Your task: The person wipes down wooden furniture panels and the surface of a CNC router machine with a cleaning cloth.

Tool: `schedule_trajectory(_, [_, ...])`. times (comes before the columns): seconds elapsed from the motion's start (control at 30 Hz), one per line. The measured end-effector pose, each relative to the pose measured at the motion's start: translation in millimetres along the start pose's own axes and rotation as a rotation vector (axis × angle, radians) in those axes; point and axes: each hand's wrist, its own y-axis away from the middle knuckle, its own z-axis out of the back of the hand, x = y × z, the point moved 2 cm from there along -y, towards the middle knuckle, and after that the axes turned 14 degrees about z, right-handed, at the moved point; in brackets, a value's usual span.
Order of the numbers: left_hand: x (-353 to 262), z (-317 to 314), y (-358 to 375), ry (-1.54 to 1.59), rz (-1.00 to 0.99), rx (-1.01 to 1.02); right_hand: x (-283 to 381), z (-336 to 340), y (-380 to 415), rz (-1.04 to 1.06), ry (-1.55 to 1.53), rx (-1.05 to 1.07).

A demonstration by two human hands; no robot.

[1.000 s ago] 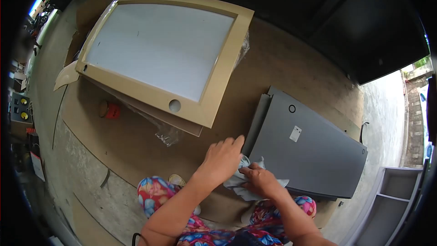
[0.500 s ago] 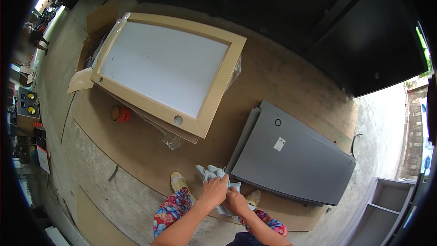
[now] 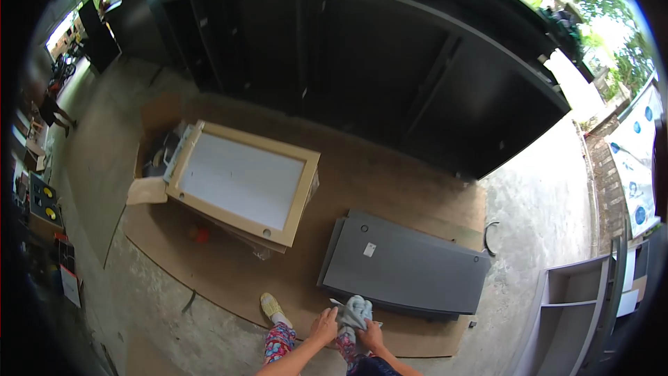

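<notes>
Both my hands hold a pale blue-grey cloth (image 3: 352,312) bunched between them at the bottom of the head view. My left hand (image 3: 324,325) grips its left side and my right hand (image 3: 371,335) grips its right side. Just beyond the cloth a dark grey panel (image 3: 407,267) with a small white sticker lies flat on brown board sheeting (image 3: 348,181). To its left a beige-framed white panel (image 3: 240,181) rests on a stack. My patterned trouser legs and a yellow shoe (image 3: 269,303) show below.
A large dark cabinet (image 3: 362,56) with open compartments stands along the back. A grey shelf unit (image 3: 577,306) stands at the right on concrete. A small red can (image 3: 200,235) and cardboard (image 3: 146,191) lie left of the beige panel. A person stands far left.
The view has risen and pulled back, so the panels look smaller and farther. My hands lifted the cloth off the grey panel's corner and hold it close to my body.
</notes>
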Motion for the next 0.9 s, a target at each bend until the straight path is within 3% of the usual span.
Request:
schedule_trajectory(0.17, [-21.9, 65.2, 21.5, -0.157, 0.070, 0.077, -27.0, 81.9, 48.5, -0.182, -0.042, -0.157])
schedule_trajectory(0.3, [-20.1, 103.0, 24.1, -0.216, 0.322, 0.119, -40.5, 153.6, 94.6, -0.204, 0.028, -0.274])
schedule_trajectory(0.47, [-22.2, 121.2, 28.3, -0.237, 0.440, 0.134, -64.3, 208.6, 156.7, -0.370, -0.002, -0.416])
schedule_trajectory(0.57, [-37.8, 109.8, 26.3, -0.368, 0.296, 0.156, -87.4, 211.8, 195.8, -0.368, -0.092, -0.584])
schedule_trajectory(0.7, [-56.3, 86.3, 0.9, -0.518, 0.093, 0.281, -72.4, 206.7, 244.4, -0.548, -0.060, -0.803])
schedule_trajectory(0.77, [-77.5, 84.2, -8.4, -0.622, -0.022, 0.381, -78.8, 182.5, 270.6, -0.608, -0.064, -0.927])
schedule_trajectory(0.9, [-113.3, 99.2, -22.1, -0.662, -0.164, 0.346, -62.6, 118.2, 332.7, -0.744, -0.105, -1.075])
